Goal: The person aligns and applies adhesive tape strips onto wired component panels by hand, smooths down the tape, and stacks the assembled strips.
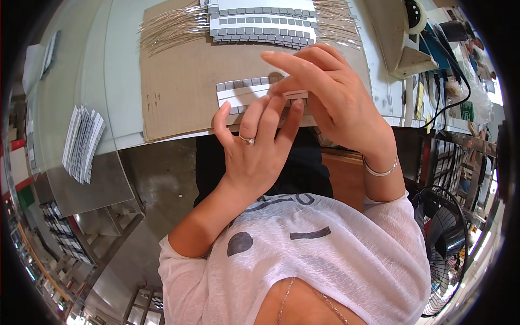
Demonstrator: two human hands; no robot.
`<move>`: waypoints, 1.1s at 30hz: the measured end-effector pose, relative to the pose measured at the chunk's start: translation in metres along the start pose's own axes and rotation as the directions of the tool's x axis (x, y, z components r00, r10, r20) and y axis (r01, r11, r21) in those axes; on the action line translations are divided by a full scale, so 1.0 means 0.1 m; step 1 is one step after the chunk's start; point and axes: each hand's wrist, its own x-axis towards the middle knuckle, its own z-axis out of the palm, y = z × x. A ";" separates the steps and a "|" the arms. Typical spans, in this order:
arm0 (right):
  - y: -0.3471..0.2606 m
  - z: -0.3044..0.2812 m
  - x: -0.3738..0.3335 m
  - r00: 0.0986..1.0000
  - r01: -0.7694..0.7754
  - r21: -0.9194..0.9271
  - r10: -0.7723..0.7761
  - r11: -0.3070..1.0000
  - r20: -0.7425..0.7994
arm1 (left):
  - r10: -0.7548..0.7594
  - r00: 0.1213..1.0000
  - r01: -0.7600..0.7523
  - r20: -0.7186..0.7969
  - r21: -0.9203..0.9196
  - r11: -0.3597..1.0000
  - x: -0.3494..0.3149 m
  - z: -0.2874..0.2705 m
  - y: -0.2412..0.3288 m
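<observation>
On brown cardboard in front of me lies a white strip (230, 97) with rows of grey squares along its edges. My left hand (254, 154), a ring on one finger, rests its spread fingertips along the strip's near edge. My right hand (349, 103), with a bracelet at the wrist, reaches over the strip's right part. Its thumb is down at the strip and its index finger is stretched out above, apart from the thumb. The right end of the strip is partly hidden beneath this hand. Nothing shows held in either hand.
Beyond the strip, a stack of similar grey-and-white strips (262, 24) sits on the cardboard (176, 92), with thin wires (173, 27) fanning out at both sides. More strips (83, 143) lie at the left. A pale machine (401, 43) stands right; a black fan (441, 249) is beside me.
</observation>
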 end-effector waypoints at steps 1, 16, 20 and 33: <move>0.00 -0.02 -0.02 0.999 -0.035 0.005 0.035 0.999 -0.013 | 0.003 1.000 -0.003 -0.003 0.004 1.000 0.00 0.00 0.00; -0.03 -0.02 -0.24 0.984 -0.112 0.020 0.114 0.993 -0.138 | 0.000 0.997 0.000 0.073 0.011 1.000 0.04 -0.07 0.03; 0.01 -0.03 -0.27 0.984 -0.115 -0.006 0.113 0.993 -0.139 | -0.029 0.993 0.021 0.112 0.073 0.997 0.07 -0.07 0.07; 1.01 -1.51 -1.09 0.507 -0.690 0.417 0.807 0.591 -0.304 | 0.010 0.980 -0.010 0.198 -0.004 1.000 0.07 -0.17 0.03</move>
